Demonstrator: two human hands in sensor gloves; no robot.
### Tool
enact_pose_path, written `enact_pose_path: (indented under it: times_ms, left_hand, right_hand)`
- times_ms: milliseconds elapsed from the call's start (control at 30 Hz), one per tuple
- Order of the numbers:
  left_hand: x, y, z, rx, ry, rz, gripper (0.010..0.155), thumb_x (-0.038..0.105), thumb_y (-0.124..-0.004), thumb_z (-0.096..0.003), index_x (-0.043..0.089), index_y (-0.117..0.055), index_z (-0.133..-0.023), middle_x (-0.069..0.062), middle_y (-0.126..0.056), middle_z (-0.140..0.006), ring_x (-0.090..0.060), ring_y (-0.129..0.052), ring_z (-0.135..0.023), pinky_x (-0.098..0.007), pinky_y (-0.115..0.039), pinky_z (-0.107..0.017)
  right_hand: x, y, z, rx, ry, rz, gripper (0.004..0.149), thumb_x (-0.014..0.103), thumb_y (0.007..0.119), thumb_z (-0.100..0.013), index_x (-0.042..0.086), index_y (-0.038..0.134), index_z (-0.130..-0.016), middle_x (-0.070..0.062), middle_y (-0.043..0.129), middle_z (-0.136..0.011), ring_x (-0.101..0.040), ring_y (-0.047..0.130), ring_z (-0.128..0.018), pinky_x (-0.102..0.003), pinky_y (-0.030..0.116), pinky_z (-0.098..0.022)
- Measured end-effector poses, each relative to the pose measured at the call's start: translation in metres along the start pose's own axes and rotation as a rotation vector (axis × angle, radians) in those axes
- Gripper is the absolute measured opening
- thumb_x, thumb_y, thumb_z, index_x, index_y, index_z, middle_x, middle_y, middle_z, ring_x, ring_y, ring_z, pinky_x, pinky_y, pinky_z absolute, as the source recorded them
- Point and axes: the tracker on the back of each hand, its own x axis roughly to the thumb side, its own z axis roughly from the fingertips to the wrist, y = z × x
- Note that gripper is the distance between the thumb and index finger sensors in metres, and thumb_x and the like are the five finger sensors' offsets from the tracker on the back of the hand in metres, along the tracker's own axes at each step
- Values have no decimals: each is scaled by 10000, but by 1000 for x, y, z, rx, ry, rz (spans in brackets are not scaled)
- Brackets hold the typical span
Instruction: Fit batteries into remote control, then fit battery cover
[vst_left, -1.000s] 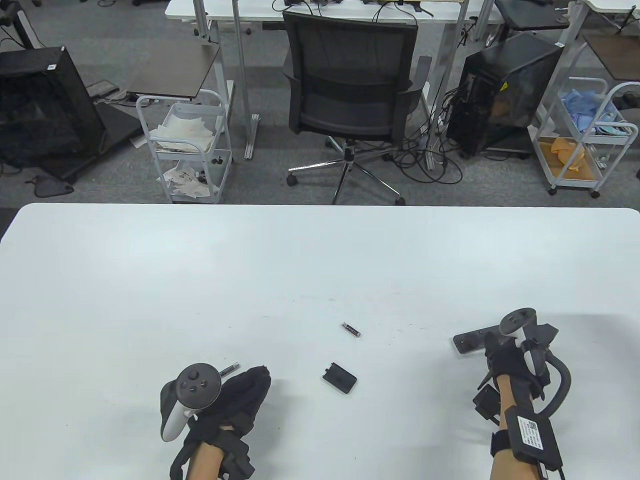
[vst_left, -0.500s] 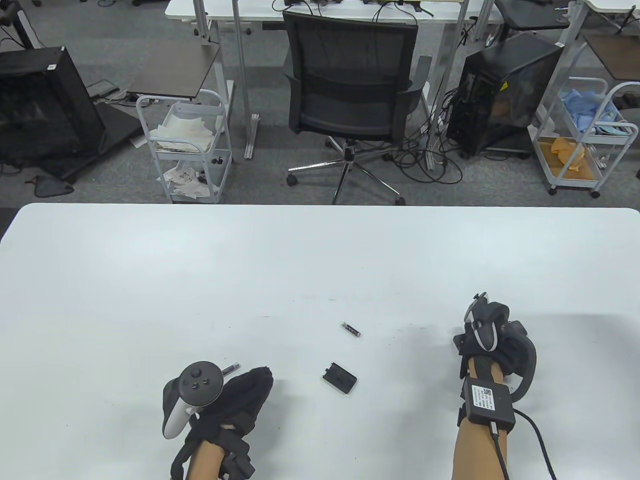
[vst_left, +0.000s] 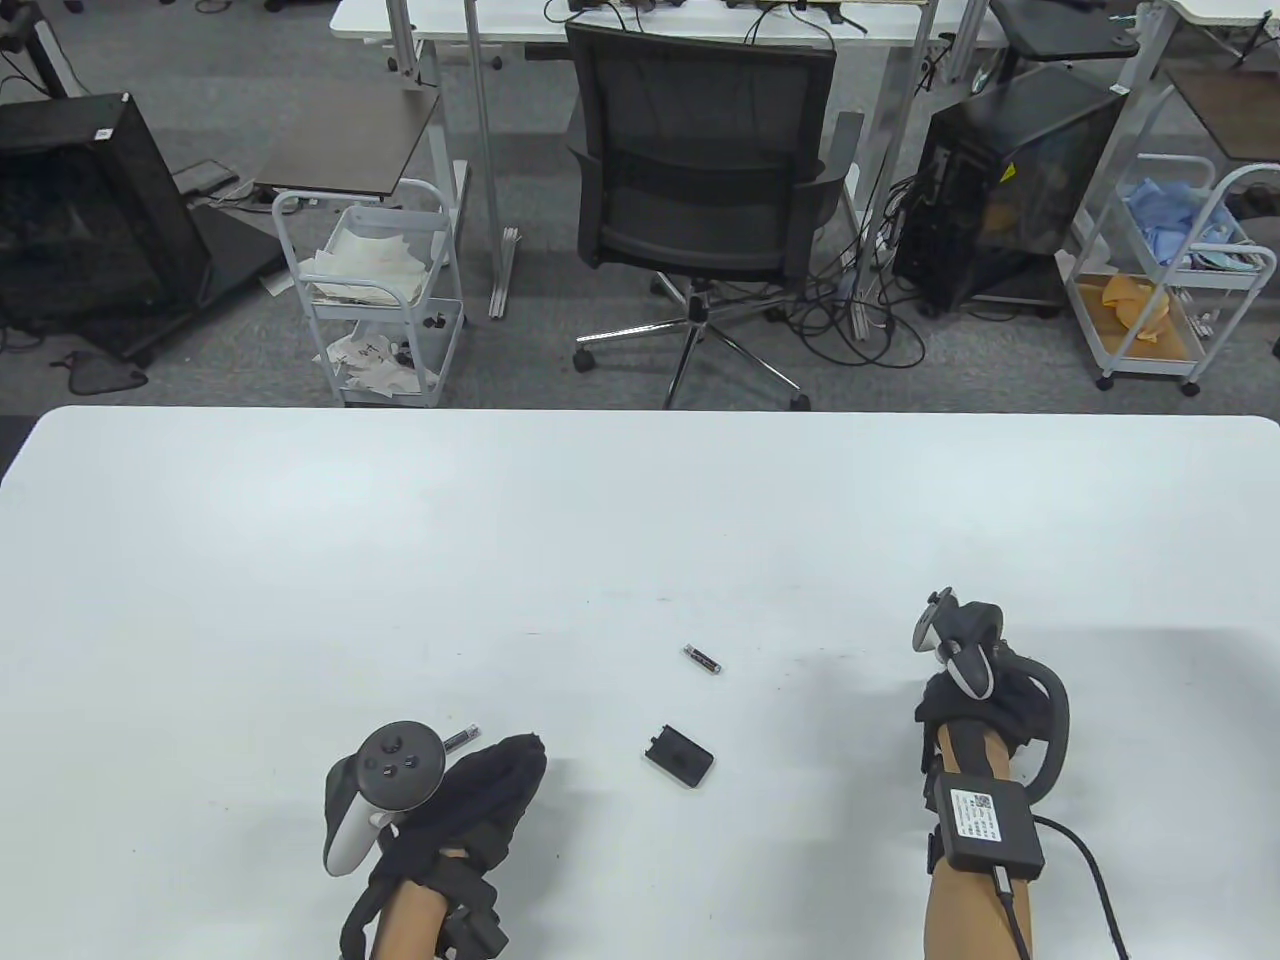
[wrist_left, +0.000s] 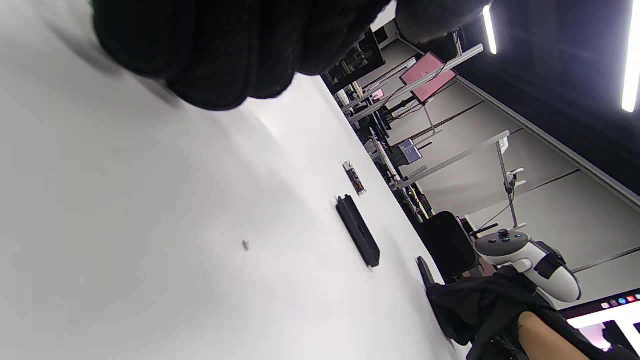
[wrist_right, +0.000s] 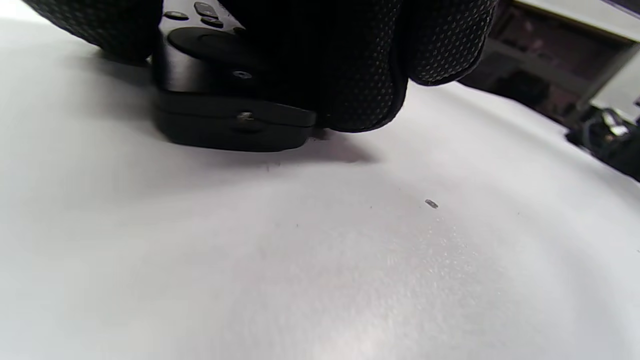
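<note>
Remote control (wrist_right: 230, 107) — black, flat, button-studded

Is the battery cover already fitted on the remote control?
No: in the table view the battery cover lies alone on the white table, well apart from the right hand, which covers the remote control.

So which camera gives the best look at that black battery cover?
The table view: the battery cover lies flat there, whole and unobstructed, between the hands. The left wrist view shows it too, but edge-on, as a thin dark strip. The right wrist view doesn't show it at all.
</note>
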Motion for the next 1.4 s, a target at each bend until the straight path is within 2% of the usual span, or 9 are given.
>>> enact_pose_path:
  times_ms: [167, 333, 400, 600, 800, 933, 1000, 1167, 1400]
  left_hand:
    - [0, 0, 0, 3, -11, -4, 619, 464, -570, -645, 41, -602, -1096, -308, -719, -983, -435, -829, -769, -573, -712, -569]
    - [0, 1, 1, 3, -16, -1, 620, 462, -572, -645, 39, -603, -1096, -309, -719, -982, -436, -828, -770, -575, -711, -570]
    - [0, 1, 1, 5, -17, -1, 620, 461, -573, -644, 37, -605, -1095, -312, -720, -980, -438, -829, -768, -575, -712, -569]
    - [0, 1, 2, 0, -25, 2, 619, 461, -574, -644, 39, -603, -1095, -313, -720, -981, -440, -828, -769, -578, -711, -569]
    - [0, 1, 2, -12, -27, 3, 619, 458, -576, -643, 35, -606, -1094, -316, -720, -980, -441, -829, -769, -580, -710, -569]
    - [1, 1, 2, -24, -29, 8, 620, 459, -575, -644, 37, -602, -1097, -314, -715, -986, -442, -824, -775, -582, -706, -574]
    - [1, 1, 2, -28, -26, 7, 620, 460, -575, -644, 39, -601, -1098, -314, -714, -987, -444, -823, -777, -583, -705, -576]
    - [1, 0, 1, -43, -24, 10, 620, 458, -576, -644, 38, -600, -1099, -315, -712, -989, -446, -820, -779, -587, -702, -578]
    - [2, -1, 0, -62, -27, 8, 619, 459, -576, -643, 42, -597, -1100, -313, -710, -991, -445, -818, -782, -588, -699, -582]
  right_hand:
    - [3, 2, 13, -23, -104, 102, 736, 520, 697, -505, 30, 647, -1051, -141, 869, -913, -303, 905, -748, -546, 680, -699]
    - [11, 15, 27, -178, -167, 256, 707, 480, 618, -523, 25, 610, -1064, -149, 858, -926, -315, 892, -766, -548, 662, -717]
    - [7, 14, 32, -190, -191, 292, 696, 470, 601, -527, 29, 605, -1064, -144, 859, -933, -309, 895, -773, -542, 665, -724]
    - [-11, 2, 36, -95, -295, 265, 693, 461, 643, -527, 78, 533, -1094, -136, 787, -1001, -304, 843, -842, -535, 620, -769]
    - [-13, 6, 40, -207, -329, 273, 710, 508, 601, -489, 98, 578, -1067, -95, 837, -925, -259, 871, -776, -510, 631, -768]
    - [-18, 11, 36, -255, -350, 188, 699, 515, 557, -483, 120, 591, -1059, -68, 858, -869, -234, 873, -729, -503, 635, -758]
    - [-21, 11, 34, -256, -351, 180, 665, 524, 642, -498, 168, 578, -1057, -27, 849, -852, -202, 869, -716, -487, 638, -760]
    - [-29, 8, 34, -233, -389, 74, 633, 455, 690, -512, 239, 521, -1083, -37, 867, -860, -208, 881, -719, -491, 651, -751]
    - [-45, -2, 42, -164, -631, -445, 632, 434, 771, -491, 257, 578, -1066, -33, 944, -760, -205, 940, -603, -484, 723, -686]
